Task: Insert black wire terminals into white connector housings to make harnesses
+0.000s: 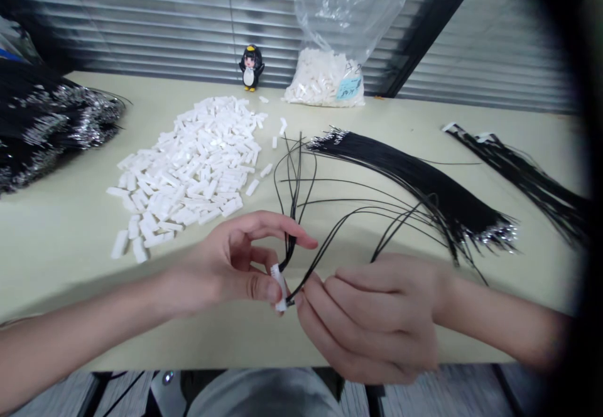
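Observation:
My left hand point(235, 266) pinches a small white plastic connector point(279, 286) between thumb and fingers, with several black wires point(294, 197) rising from it. My right hand point(377, 316) grips one black wire point(330, 244) by its end, right at the connector's lower edge. Both hands hover just above the near edge of the pale table point(61, 228). A loose pile of white connectors point(188, 166) lies beyond my left hand. A bundle of black wires point(414, 181) with metal-tipped ends lies beyond my right hand.
A clear plastic bag of white connectors point(330, 71) stands at the back by the window blinds, next to a small penguin figurine point(251, 68). More black wire bundles lie at the far left point(47, 122) and far right point(527, 172).

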Motion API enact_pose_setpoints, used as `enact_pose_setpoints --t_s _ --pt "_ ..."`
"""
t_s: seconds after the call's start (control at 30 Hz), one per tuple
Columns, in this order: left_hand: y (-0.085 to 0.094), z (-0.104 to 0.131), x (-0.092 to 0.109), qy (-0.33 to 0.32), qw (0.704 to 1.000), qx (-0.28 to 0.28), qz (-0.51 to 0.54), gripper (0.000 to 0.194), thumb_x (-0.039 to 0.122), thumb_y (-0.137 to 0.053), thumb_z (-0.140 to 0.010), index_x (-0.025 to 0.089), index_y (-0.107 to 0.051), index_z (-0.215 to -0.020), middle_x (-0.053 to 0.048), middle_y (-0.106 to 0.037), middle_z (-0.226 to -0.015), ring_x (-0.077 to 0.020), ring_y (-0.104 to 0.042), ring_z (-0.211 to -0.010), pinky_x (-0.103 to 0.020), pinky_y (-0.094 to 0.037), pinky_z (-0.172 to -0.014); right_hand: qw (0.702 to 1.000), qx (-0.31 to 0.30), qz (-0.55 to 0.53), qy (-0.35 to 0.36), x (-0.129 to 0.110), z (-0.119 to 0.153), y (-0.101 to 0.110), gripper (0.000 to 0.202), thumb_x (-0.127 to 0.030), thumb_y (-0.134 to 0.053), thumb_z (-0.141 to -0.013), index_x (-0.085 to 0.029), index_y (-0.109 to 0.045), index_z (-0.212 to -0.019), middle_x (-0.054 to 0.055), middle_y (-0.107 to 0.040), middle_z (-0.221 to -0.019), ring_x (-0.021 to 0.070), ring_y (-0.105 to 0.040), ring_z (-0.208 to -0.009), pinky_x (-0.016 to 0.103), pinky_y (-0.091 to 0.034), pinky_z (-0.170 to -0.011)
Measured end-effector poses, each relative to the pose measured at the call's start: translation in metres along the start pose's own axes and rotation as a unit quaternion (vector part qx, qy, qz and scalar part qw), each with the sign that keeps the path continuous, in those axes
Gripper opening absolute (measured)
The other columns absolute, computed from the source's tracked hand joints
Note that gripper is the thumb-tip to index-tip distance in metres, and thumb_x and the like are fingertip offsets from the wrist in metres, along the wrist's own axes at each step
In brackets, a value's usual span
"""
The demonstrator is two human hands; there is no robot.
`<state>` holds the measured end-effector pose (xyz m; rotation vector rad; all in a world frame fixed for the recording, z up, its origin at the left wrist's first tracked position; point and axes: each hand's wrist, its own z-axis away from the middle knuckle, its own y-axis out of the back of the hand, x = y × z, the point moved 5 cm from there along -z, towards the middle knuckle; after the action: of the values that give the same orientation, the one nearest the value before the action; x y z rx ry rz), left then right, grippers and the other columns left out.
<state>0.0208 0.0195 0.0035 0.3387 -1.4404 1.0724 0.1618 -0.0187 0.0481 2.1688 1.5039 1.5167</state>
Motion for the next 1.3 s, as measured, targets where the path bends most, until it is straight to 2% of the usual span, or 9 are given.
enact_pose_setpoints --t_s 0.33,0.47,0.57,0.7,0.8,0.97,1.07,1.2,1.3 --pt "0.006 -0.002 -0.003 -0.016 0.999 0.031 -0.022 0.039 0.006 -0.075 -0.066 0.020 -0.064 -0.100 -0.008 -0.058 -0.116 -0.0050 -0.053 -0.063 -0.015 -0.052 -0.055 0.999 -0.036 0.015 0.005 -0.002 -0.003 -0.001 0.019 -0.028 -0.054 -0.082 -0.019 -0.069 -0.090 0.000 -0.063 -0.080 0.0040 -0.057 -0.069 0.014 -0.045 -0.056" --pt "0.005 -0.001 -0.001 -0.015 0.999 0.027 -0.013 0.039 0.006 -0.074 -0.067 0.023 -0.063 -0.101 -0.006 -0.059 -0.115 -0.0066 -0.056 -0.067 -0.016 -0.052 -0.058 0.995 -0.047 -0.006 -0.090 -0.002 -0.001 -0.001 0.020 -0.028 -0.055 -0.081 -0.015 -0.067 -0.090 0.002 -0.063 -0.086 0.0077 -0.058 -0.074 0.020 -0.048 -0.060" --pt "0.004 0.001 0.005 -0.028 0.999 0.045 -0.012 0.038 0.006 -0.073 -0.068 0.023 -0.062 -0.101 -0.005 -0.058 -0.117 -0.0077 -0.058 -0.069 -0.018 -0.053 -0.061 0.983 -0.055 -0.016 -0.174 0.002 -0.001 0.000 0.017 -0.024 -0.058 -0.077 -0.013 -0.063 -0.090 0.003 -0.063 -0.083 0.0112 -0.058 -0.071 0.026 -0.048 -0.058" --pt "0.005 0.002 0.009 -0.048 0.997 0.048 -0.024 0.036 0.006 -0.071 -0.071 0.024 -0.062 -0.101 -0.003 -0.057 -0.119 -0.0077 -0.058 -0.069 -0.019 -0.055 -0.062 0.966 -0.082 -0.037 -0.243 0.011 -0.004 0.002 0.013 -0.016 -0.046 -0.084 -0.010 -0.056 -0.089 0.006 -0.063 -0.075 0.0128 -0.056 -0.067 0.028 -0.046 -0.054" --pt "0.008 0.001 0.009 -0.083 0.995 0.026 -0.044 0.039 0.007 -0.069 -0.073 0.027 -0.060 -0.106 -0.004 -0.056 -0.121 -0.0084 -0.061 -0.068 -0.021 -0.057 -0.063 0.959 -0.118 -0.066 -0.250 0.015 -0.005 0.000 0.014 -0.012 -0.043 -0.085 -0.007 -0.054 -0.093 0.008 -0.063 -0.078 0.0144 -0.056 -0.070 0.030 -0.045 -0.057" --pt "0.011 0.001 0.008 -0.120 0.991 -0.006 -0.067 0.042 0.004 -0.067 -0.074 0.026 -0.058 -0.109 -0.006 -0.054 -0.122 -0.0088 -0.061 -0.071 -0.021 -0.058 -0.064 0.951 -0.105 -0.097 -0.273 0.018 -0.003 0.001 0.016 -0.013 -0.056 -0.079 -0.007 -0.053 -0.094 0.006 -0.061 -0.079 0.0153 -0.056 -0.075 0.031 -0.045 -0.061" --pt "0.009 0.002 0.007 -0.133 0.988 -0.035 -0.072 0.044 0.002 -0.064 -0.076 0.025 -0.057 -0.112 -0.005 -0.053 -0.122 -0.0086 -0.059 -0.077 -0.020 -0.058 -0.067 0.952 -0.096 -0.117 -0.265 0.019 -0.005 0.003 0.010 -0.013 -0.051 -0.082 -0.008 -0.055 -0.090 0.006 -0.062 -0.077 0.0158 -0.057 -0.072 0.031 -0.044 -0.057" --pt "0.009 0.002 0.005 -0.118 0.989 -0.031 -0.084 0.044 0.001 -0.062 -0.078 0.027 -0.056 -0.112 -0.002 -0.055 -0.120 -0.0076 -0.057 -0.081 -0.015 -0.057 -0.068 0.955 -0.117 -0.115 -0.248 0.020 -0.007 0.006 0.022 -0.012 -0.036 -0.088 -0.008 -0.058 -0.089 0.007 -0.064 -0.078 0.0149 -0.056 -0.071 0.030 -0.043 -0.056" --pt "0.008 0.004 0.008 -0.135 0.985 -0.023 -0.106 0.044 0.002 -0.063 -0.078 0.028 -0.056 -0.112 -0.002 -0.053 -0.122 -0.0086 -0.059 -0.080 -0.019 -0.059 -0.069 0.944 -0.138 -0.127 -0.272 0.021 -0.005 0.005 0.013 -0.012 -0.045 -0.084 -0.010 -0.056 -0.091 0.006 -0.062 -0.080 0.0144 -0.054 -0.075 0.030 -0.043 -0.062"
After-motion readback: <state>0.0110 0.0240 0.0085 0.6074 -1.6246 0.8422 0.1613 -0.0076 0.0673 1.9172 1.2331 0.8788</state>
